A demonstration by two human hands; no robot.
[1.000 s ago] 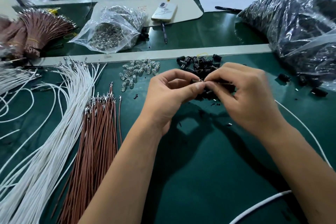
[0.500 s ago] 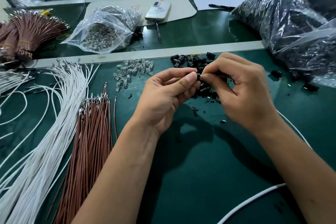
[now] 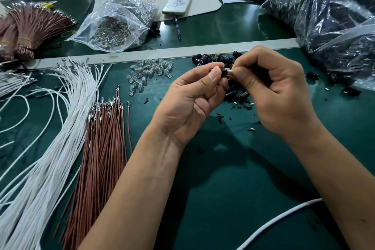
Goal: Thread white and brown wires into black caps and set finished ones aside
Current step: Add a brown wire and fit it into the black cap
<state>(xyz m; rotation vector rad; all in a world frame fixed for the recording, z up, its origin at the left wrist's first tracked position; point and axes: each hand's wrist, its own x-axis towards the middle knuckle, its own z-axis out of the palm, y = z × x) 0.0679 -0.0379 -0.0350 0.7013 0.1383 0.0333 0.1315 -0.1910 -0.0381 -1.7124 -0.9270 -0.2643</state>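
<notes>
Head view, both hands (image 3: 233,91) pinching one black cap (image 3: 224,72), loose caps (image 3: 215,58) partly hidden behind, clear bulbs (image 3: 149,71), brown wires (image 3: 103,148) leftward.

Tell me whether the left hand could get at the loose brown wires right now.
Probably not at once: the left hand is pinching a black cap together with the right hand. Otherwise yes; the brown wires lie uncovered just to its left on the green mat.

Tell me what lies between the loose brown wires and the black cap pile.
In the head view: a cluster of small clear bulbs on the green mat, between the brown wires and black caps.
</notes>
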